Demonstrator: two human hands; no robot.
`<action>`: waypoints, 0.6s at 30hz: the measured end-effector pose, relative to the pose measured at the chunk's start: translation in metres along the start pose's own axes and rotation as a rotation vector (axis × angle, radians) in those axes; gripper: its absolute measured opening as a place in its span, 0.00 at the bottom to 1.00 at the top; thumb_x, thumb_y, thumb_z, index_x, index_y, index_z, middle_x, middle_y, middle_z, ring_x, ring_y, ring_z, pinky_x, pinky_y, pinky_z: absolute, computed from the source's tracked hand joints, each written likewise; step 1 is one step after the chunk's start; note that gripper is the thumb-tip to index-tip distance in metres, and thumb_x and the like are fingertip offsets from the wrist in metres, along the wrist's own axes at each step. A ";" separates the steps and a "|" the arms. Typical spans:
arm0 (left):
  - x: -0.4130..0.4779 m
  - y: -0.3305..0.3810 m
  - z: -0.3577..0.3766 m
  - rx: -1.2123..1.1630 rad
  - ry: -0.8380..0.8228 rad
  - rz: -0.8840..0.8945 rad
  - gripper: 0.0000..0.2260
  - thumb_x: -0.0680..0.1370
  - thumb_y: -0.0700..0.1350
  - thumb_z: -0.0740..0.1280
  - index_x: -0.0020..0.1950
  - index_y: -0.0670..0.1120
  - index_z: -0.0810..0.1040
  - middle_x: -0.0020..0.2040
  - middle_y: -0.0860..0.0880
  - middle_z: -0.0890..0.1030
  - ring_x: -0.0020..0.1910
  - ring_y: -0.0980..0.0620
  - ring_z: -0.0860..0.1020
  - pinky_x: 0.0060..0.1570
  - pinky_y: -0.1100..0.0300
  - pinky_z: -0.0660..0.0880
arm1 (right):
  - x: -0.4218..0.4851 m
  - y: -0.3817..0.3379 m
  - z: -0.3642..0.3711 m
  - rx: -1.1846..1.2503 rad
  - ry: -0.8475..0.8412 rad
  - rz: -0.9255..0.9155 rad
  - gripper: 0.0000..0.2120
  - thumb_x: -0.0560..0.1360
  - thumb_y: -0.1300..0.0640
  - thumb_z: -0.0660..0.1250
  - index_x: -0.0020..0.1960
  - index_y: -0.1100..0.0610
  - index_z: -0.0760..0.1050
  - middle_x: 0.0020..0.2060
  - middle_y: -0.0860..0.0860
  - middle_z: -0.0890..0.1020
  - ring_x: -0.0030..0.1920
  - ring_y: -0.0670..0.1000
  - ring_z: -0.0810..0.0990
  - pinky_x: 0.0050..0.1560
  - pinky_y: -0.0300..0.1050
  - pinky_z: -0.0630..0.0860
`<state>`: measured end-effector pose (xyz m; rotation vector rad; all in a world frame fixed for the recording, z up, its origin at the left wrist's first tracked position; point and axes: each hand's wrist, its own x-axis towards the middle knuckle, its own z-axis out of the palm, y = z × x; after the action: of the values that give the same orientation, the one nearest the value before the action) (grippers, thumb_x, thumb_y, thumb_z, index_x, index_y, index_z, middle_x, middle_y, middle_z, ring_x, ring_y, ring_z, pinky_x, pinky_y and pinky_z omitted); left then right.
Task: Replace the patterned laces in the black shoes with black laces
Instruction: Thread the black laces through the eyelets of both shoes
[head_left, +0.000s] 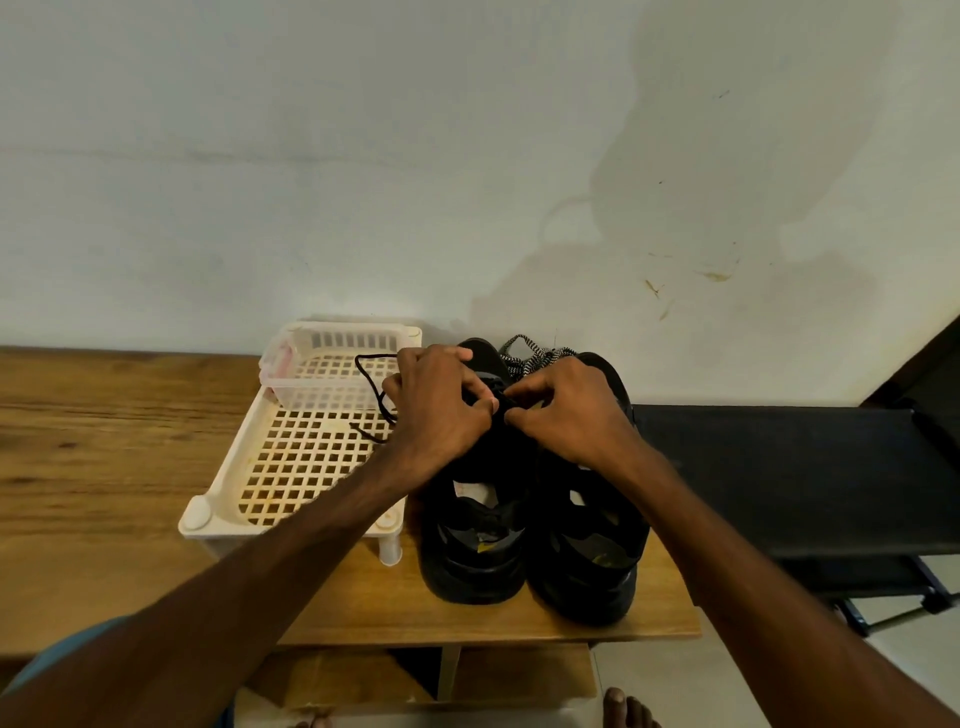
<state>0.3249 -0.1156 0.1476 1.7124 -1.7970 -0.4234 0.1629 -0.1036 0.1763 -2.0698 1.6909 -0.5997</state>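
Note:
Two black shoes stand side by side on the wooden table, heels toward me: the left shoe (475, 545) and the right shoe (589, 561). My left hand (434, 410) and my right hand (569, 415) meet over the left shoe's lacing area, both pinching a black lace (370, 384). The lace's free end loops leftward over the cream rack. Black-and-white patterned laces (530, 358) lie in a heap behind the shoes near the wall. The eyelets under my fingers are hidden.
A cream perforated plastic rack (291, 467) stands left of the shoes, with a small clear tub (311, 389) on its far end. A dark folding cot (789, 478) sits to the right of the table (104, 441). The wall is close behind.

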 end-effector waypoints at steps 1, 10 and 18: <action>0.000 0.000 0.001 -0.014 0.004 -0.010 0.03 0.72 0.47 0.76 0.43 0.56 0.87 0.67 0.59 0.76 0.69 0.51 0.63 0.57 0.53 0.55 | 0.000 0.000 0.000 0.004 -0.002 0.002 0.12 0.75 0.56 0.74 0.58 0.52 0.86 0.50 0.48 0.88 0.46 0.43 0.84 0.50 0.36 0.80; -0.007 0.007 0.010 -0.085 0.047 -0.088 0.03 0.75 0.45 0.76 0.46 0.53 0.87 0.71 0.56 0.73 0.72 0.50 0.60 0.62 0.52 0.56 | -0.001 0.003 -0.001 0.061 -0.033 0.025 0.16 0.74 0.56 0.75 0.61 0.54 0.84 0.52 0.49 0.87 0.44 0.41 0.82 0.40 0.24 0.73; -0.011 0.009 0.007 -0.121 -0.005 -0.148 0.07 0.75 0.42 0.75 0.50 0.53 0.86 0.75 0.53 0.69 0.75 0.47 0.58 0.68 0.47 0.57 | 0.002 0.003 -0.006 0.192 -0.118 0.059 0.10 0.84 0.56 0.63 0.57 0.58 0.82 0.45 0.55 0.85 0.37 0.50 0.86 0.38 0.42 0.84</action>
<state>0.3132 -0.1054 0.1461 1.7663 -1.6189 -0.5881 0.1575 -0.1061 0.1793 -1.8771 1.5575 -0.5849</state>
